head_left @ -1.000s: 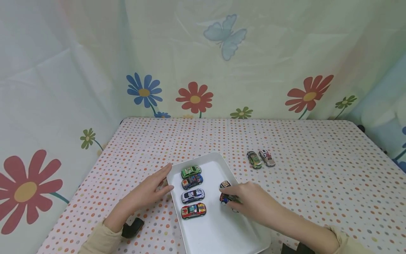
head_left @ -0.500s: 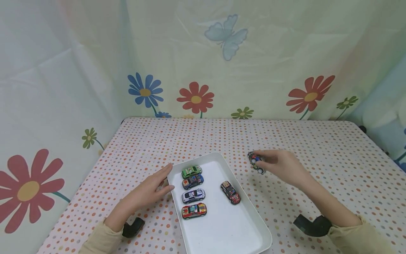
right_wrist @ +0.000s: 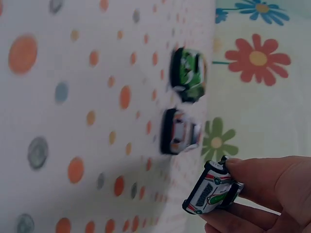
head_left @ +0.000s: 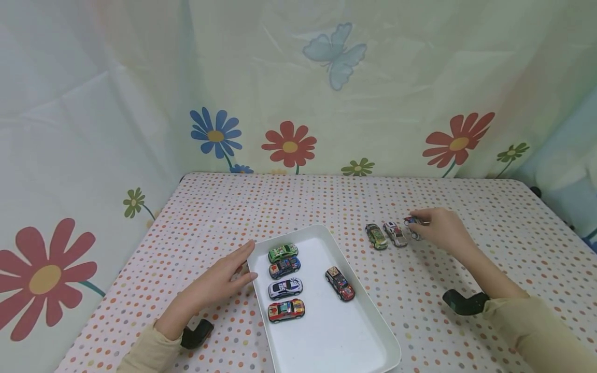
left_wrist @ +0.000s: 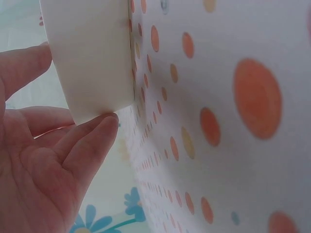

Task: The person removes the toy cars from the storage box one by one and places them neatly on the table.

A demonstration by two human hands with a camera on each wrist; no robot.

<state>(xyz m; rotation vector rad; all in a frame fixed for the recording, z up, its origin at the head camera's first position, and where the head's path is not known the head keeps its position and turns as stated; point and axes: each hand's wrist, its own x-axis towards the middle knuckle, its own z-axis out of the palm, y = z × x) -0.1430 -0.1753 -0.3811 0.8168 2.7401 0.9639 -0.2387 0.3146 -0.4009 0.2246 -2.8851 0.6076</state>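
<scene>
My right hand (head_left: 440, 228) pinches a small toy car (head_left: 413, 228) between thumb and fingers, just right of two others on the dotted cloth. In the right wrist view this held toy car (right_wrist: 212, 189) has white, red and green markings and is tilted. Beside it are a white-and-red toy car (head_left: 395, 234) and a green toy car (head_left: 375, 237). My left hand (head_left: 216, 282) rests against the far left corner of a white tray (head_left: 326, 342). In the left wrist view the fingertips (left_wrist: 109, 124) touch the wall of the tray (left_wrist: 92, 58).
Down the tray's left side is a column of toy cars: bright green (head_left: 282, 252), dark blue (head_left: 284, 267), white (head_left: 285, 288) and red-yellow (head_left: 286, 310). A black-and-red car (head_left: 340, 284) lies at its right. A flowered curtain (head_left: 387, 103) hangs behind the table.
My right hand has lifted a toy car out of the tray's right side and carried it over the two table cars to their right. The left hand stays at the tray.
</scene>
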